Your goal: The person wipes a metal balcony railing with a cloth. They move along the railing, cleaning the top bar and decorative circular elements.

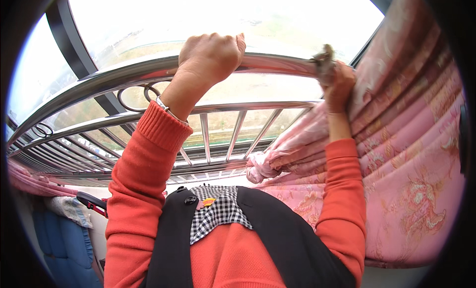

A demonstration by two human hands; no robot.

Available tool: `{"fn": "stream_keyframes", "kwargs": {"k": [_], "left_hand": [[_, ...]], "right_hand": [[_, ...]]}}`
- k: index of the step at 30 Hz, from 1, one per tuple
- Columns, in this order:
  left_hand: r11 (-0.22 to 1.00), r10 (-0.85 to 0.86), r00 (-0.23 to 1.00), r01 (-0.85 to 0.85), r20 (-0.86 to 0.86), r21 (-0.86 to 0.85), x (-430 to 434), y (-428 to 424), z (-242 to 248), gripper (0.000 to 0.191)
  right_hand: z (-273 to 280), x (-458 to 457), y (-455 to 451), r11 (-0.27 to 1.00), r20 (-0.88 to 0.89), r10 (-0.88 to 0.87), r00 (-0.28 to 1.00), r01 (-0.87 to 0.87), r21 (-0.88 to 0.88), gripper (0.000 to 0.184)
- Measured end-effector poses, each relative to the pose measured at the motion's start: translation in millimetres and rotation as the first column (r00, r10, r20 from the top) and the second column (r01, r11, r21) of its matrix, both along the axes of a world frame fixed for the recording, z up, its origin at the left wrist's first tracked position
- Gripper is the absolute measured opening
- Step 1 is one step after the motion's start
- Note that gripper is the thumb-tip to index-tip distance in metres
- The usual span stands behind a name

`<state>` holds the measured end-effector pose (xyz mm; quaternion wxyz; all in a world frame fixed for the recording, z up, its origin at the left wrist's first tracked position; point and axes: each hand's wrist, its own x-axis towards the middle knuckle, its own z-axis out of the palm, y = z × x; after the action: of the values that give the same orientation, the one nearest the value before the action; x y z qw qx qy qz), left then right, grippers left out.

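My left hand (210, 55) is closed at the shiny metal top rail (277, 63) of a window railing; its fingertips are hidden on the far side. A bracelet (171, 110) circles that wrist. Farther right, my right hand (340, 83) grips a crumpled grey-brown rag (325, 66), blurred, against the same rail. Beside that hand hangs a pink floral curtain (405, 169), gathered into a knot (260, 167) below the rail.
Below the top rail run a lower rail (219, 107), upright bars (236, 133) and metal rings (132, 96). Window glass (223, 12) with dark frames (70, 31) stands behind. At lower left are a blue padded cushion (63, 236) and a black-and-red object (93, 203).
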<state>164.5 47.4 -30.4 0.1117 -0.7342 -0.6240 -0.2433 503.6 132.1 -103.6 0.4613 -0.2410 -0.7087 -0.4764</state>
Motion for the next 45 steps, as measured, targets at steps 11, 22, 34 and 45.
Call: {"fn": "stream_keyframes", "kwargs": {"k": [11, 22, 34, 45], "left_hand": [[0.999, 0.002, 1.0, -0.001, -0.022, 0.047, 3, 4, 2, 0.056], [0.995, 0.02, 1.0, -0.019, -0.011, 0.094, 3, 9, -2, 0.056], [0.948, 0.004, 0.997, 0.019, -0.072, 0.319, 6, 9, -17, 0.054], [0.451, -0.28, 0.9, 0.43, -0.333, 0.782, -12, -17, -70, 0.018]], "right_hand": [[98, -112, -29, 0.279, 0.156, 0.113, 0.981, 0.12, -0.953, 0.073], [114, -66, -1, -0.126, 0.055, -0.171, 0.984, 0.034, -0.991, 0.061], [23, 135, 26, 0.885, -0.537, -0.456, 0.71, 0.295, -0.361, 0.035], [-82, 32, -25, 0.773, -0.351, -0.334, 0.875, 0.041, -0.633, 0.031]]}}
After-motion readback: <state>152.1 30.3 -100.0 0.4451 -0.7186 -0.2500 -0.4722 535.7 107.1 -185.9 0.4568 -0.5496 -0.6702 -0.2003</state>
